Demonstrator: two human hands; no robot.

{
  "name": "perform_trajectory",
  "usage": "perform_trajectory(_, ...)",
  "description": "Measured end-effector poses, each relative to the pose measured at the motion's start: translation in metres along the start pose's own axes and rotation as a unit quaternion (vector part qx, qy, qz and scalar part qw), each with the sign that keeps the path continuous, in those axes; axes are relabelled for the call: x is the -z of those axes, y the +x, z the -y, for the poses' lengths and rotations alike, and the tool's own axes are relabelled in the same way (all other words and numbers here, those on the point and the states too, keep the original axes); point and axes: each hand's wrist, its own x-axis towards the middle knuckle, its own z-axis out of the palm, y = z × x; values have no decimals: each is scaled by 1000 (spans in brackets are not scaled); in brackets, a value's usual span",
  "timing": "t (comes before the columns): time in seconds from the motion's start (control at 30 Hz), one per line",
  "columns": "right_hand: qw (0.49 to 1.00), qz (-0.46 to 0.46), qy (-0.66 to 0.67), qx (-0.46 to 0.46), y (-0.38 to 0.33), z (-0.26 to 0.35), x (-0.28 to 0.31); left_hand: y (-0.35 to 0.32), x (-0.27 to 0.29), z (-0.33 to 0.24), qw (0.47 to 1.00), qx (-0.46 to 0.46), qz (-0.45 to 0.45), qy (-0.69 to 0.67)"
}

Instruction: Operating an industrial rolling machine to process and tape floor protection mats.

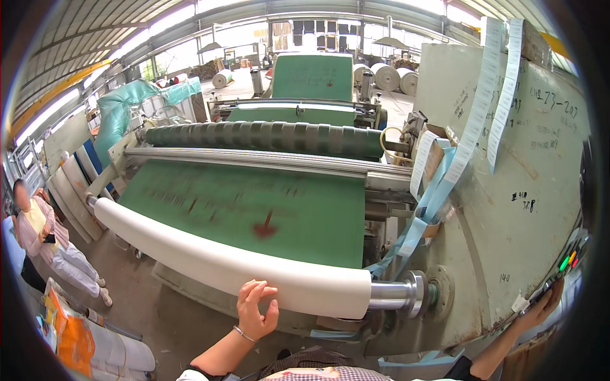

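Note:
My left hand [257,311] is raised at the near side of a long white roll [248,263]. Its fingers are apart and slightly curled, with nothing in them; whether the fingertips touch the roll I cannot tell. A shiny metal shaft [391,295] carries the roll's right end. Green sheet material [298,216] with dark marks stretches behind the roll. At far right, my right hand [543,308] reaches to a dark control panel [559,276] with green, orange and red buttons. Its fingers look stretched along the panel's edge, partly hidden.
A grey-green machine side plate [457,209] rises on the right, with pale blue paper strips [470,120] hanging over it. A dark wrapped roller [267,136] spans the machine. One person [54,238] stands at left, near wrapped rolls [108,346]. Large rolls [386,76] lie far back.

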Motion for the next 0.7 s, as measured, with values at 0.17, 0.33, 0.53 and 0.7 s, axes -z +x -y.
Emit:
perform_trajectory(0.17,1000,-7,1,-16,-3,7,-6,0,1,0,1000,-15,5,-9)
perform_trajectory(0.33,1000,-5,5,-10,-2,3,-6,-2,3,-1,1000,-1,6,4)
perform_trajectory(0.53,998,14,-54,-6,5,-4,2,-1,2,-4,1000,-1,11,6)
perform_trajectory(0.7,1000,5,6,-23,-1,6,-6,1,-2,-3,1000,-9,4,3)
